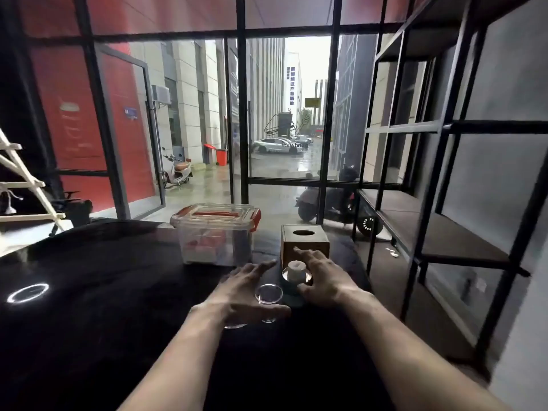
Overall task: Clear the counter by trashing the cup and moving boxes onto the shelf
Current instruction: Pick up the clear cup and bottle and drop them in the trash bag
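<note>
Your left hand has its fingers spread apart around a clear plastic cup that stands on the dark glossy tabletop. The thumb lies along the near side below the rim, but you cannot tell whether the grip has closed. The cup is see-through, with a round open rim facing up and its base showing below your thumb.

Your right hand is also spread, its fingers arched over a second clear cup with a white crumpled wad sitting in its mouth; thumb and fingertips flank it, contact unclear. This cup stands just in front of a brown wooden box with an oval hole in its top.

Left of that box sits a transparent storage box with a clear lid, red clasps and reddish contents. A black metal shelf stands to the right of the tabletop.
</note>
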The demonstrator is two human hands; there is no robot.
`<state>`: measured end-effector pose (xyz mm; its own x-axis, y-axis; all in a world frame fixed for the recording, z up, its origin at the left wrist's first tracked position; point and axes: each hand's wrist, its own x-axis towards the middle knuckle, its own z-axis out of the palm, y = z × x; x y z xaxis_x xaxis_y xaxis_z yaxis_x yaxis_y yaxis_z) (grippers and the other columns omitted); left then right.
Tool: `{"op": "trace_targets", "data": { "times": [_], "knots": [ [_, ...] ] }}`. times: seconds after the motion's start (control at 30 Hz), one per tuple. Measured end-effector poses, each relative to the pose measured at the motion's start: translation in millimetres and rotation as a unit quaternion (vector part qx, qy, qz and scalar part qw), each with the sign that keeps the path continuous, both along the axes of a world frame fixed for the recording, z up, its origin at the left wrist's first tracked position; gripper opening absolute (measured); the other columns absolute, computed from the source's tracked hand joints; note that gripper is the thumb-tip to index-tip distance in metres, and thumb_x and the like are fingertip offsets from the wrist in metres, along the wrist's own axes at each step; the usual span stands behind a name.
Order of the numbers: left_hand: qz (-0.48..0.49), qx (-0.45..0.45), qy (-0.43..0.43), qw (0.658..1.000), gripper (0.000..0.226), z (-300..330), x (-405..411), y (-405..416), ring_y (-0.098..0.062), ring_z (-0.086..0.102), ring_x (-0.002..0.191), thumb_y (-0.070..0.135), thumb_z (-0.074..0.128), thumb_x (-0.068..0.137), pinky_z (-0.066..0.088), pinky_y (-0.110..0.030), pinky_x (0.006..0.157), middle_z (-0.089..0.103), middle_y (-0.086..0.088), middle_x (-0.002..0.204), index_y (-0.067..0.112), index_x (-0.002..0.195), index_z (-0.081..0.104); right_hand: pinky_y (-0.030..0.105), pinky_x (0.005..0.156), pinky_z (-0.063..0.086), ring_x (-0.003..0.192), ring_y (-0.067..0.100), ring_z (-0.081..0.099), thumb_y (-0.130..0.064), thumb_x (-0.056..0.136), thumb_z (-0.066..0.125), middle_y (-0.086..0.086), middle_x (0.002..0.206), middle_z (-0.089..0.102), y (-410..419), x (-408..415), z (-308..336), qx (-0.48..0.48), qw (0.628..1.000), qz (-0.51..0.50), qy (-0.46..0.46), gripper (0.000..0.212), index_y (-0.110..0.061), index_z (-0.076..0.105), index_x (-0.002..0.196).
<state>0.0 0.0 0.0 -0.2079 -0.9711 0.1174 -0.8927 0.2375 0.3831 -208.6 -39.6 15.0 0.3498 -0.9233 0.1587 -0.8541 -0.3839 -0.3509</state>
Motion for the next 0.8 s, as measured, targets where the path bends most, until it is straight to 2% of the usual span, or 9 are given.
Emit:
{"op": "trace_targets", "data": {
  "times": [0.1, 0.17, 0.23, 0.37, 0.5, 0.6, 0.7, 0.8],
  "knots": [
    [-0.012, 0.012, -0.013, 1.0, 0.104, -12.5, -8.7, -1.9, -0.016, 0.045, 0.139, 0.07, 0.075, 0.062, 0.04, -0.039, 0.113, 0.042, 0.01, 0.155, 0.05, 0.15, 0.024, 0.042, 0.116, 0.04, 0.141, 0.026, 0.045, -0.036, 0.08, 0.074, 0.001, 0.158, 0.039, -5.8, -4.2, -10.7, 0.019, 1.0, 0.014, -0.016, 0.093, -0.036, 0.023, 0.158],
    [0.005, 0.003, 0.002, 1.0, 0.09, -23.9, -9.8, -2.4, -0.012, 0.059, 0.122, 0.062, 0.077, 0.063, 0.049, -0.035, 0.102, 0.06, 0.011, 0.138, 0.051, 0.141, 0.035, 0.043, 0.11, 0.045, 0.132, 0.027, 0.053, -0.039, 0.077, 0.077, 0.002, 0.148, 0.048, -10.7, -5.0, -18.2, 0.023, 0.999, 0.011, -0.03, 0.09, -0.036, 0.03, 0.153],
    [0.024, -0.023, 0.012, 0.999, 0.074, -29.5, -10.9, 0.7, -0.011, 0.065, 0.108, 0.059, 0.075, 0.065, 0.053, -0.034, 0.093, 0.07, 0.012, 0.119, 0.049, 0.131, 0.043, 0.043, 0.1, 0.051, 0.118, 0.027, 0.06, -0.041, 0.073, 0.081, 0.002, 0.132, 0.057, -13.8, -2.6, -23.8, 0.015, 0.998, 0.012, -0.054, 0.078, -0.034, 0.04, 0.139],
    [0.036, -0.095, 0.049, 0.994, 0.058, -25.4, -7.5, 1.7, -0.009, 0.065, 0.104, 0.056, 0.075, 0.07, 0.053, -0.033, 0.089, 0.073, 0.012, 0.108, 0.041, 0.121, 0.052, 0.041, 0.085, 0.054, 0.097, 0.024, 0.063, -0.038, 0.066, 0.086, -0.003, 0.11, 0.061, -17.8, 4.5, -29.4, 0.005, 0.995, 0.014, -0.096, 0.066, -0.03, 0.041, 0.113],
    [0.065, -0.133, 0.118, 0.982, 0.06, -8.1, 10.0, 4.1, -0.004, 0.067, 0.094, 0.044, 0.079, 0.072, 0.054, -0.028, 0.083, 0.07, 0.014, 0.103, 0.039, 0.123, 0.05, 0.047, 0.086, 0.055, 0.098, 0.029, 0.063, -0.034, 0.063, 0.087, 0.003, 0.114, 0.058, -18.4, 10.1, -28.1, 0.001, 0.994, 0.016, -0.108, 0.071, -0.027, 0.038, 0.114],
    [0.108, -0.154, 0.136, 0.973, 0.062, 2.0, 33.9, 8.3, 0.003, 0.062, 0.079, 0.036, 0.08, 0.069, 0.049, -0.017, 0.073, 0.061, 0.02, 0.09, 0.036, 0.123, 0.048, 0.042, 0.081, 0.055, 0.096, 0.029, 0.063, -0.033, 0.063, 0.088, 0.006, 0.114, 0.059, -18.5, 16.4, -23.7, -0.023, 0.992, 0.025, -0.125, 0.073, -0.024, 0.041, 0.117],
    [0.165, -0.138, 0.135, 0.967, 0.046, 4.7, 56.7, 17.6, 0.014, 0.059, 0.072, 0.03, 0.079, 0.064, 0.052, -0.013, 0.068, 0.064, 0.021, 0.084, 0.035, 0.101, 0.053, 0.035, 0.081, 0.05, 0.097, 0.025, 0.061, -0.039, 0.058, 0.09, 0.004, 0.113, 0.059, -14.8, 28.4, -14.4, -0.02, 0.989, 0.052, -0.136, 0.079, -0.023, 0.048, 0.123],
    [0.207, -0.107, 0.14, 0.962, 0.037, 0.3, 71.7, 29.8, 0.012, 0.063, 0.07, 0.029, 0.08, 0.057, 0.059, -0.024, 0.076, 0.069, 0.018, 0.081, 0.033, 0.086, 0.058, 0.037, 0.087, 0.052, 0.102, 0.023, 0.06, -0.043, 0.056, 0.091, -0.001, 0.113, 0.058, -7.5, 42.6, -7.5, -0.005, 0.988, 0.079, -0.132, 0.077, -0.025, 0.056, 0.121]
  ]
}}
